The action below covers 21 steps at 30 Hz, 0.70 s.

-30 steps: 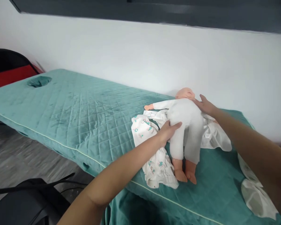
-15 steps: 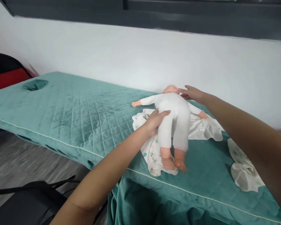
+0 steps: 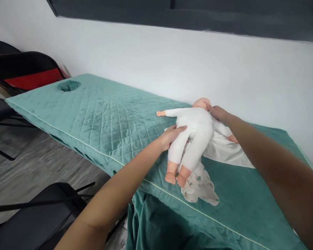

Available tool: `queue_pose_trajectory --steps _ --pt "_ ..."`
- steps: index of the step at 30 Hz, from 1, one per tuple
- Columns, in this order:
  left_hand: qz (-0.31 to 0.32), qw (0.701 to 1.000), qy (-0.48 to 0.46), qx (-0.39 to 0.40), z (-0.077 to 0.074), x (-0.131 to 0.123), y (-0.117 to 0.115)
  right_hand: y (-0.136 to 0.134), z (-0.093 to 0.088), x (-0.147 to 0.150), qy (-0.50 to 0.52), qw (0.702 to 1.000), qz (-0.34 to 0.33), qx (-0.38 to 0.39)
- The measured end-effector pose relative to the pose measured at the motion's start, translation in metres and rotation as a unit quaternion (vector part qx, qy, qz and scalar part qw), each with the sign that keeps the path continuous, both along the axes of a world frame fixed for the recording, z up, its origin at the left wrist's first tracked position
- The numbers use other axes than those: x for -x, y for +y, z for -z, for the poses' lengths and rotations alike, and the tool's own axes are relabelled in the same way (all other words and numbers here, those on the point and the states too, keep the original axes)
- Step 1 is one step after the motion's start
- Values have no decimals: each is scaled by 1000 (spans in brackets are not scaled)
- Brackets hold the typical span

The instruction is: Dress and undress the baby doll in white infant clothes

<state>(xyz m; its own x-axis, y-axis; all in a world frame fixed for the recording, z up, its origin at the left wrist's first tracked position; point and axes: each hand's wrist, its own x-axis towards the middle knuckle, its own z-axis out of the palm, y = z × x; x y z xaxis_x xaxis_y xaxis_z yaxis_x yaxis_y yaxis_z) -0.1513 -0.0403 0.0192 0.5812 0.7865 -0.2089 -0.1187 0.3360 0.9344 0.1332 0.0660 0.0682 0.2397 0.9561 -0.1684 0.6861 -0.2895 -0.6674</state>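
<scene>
A baby doll [image 3: 195, 123] with a white soft body and pink head, hands and feet lies on a green quilted bed, its head toward the wall. My left hand [image 3: 170, 136] grips the doll at its left-side hip, thumb over the top. Up by the doll's head and neck, my right hand [image 3: 218, 113] takes hold, its fingertips partly hidden. Under the doll's legs is a patterned white baby garment [image 3: 200, 184]. A plain white cloth [image 3: 225, 152] lies beneath its right-side arm, partly covered by my forearm.
The green bed [image 3: 112, 121] runs along a white wall [image 3: 135, 59] and has a face hole [image 3: 69, 85] at its far left end. A black and red chair [image 3: 31, 69] stands beyond that end. Another black chair [image 3: 44, 215] is at the lower left.
The doll has shifted and turned over the patterned garment, its feet swinging left. My right hand has come in against its head and neck; my left keeps its hold. The view has turned left.
</scene>
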Motion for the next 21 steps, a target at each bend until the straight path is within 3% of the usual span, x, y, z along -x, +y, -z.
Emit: queue_pose_trajectory --steps 4,7,14,17,21 --pt "16 1000 -12 -8 -1 -4 3 0 3 15 3 999 -34 -6" --pt "18 999 -8 -29 -10 10 10 11 -2 30 21 998 -52 -2" --pt "-70 992 71 -72 -33 97 45 72 -13 111 27 995 -96 -26" --pt "-90 990 90 -60 -29 137 63 96 -11 155 38 989 -138 -35" --pt "-108 986 118 -41 -10 168 77 111 3 195 41 981 -181 -56"
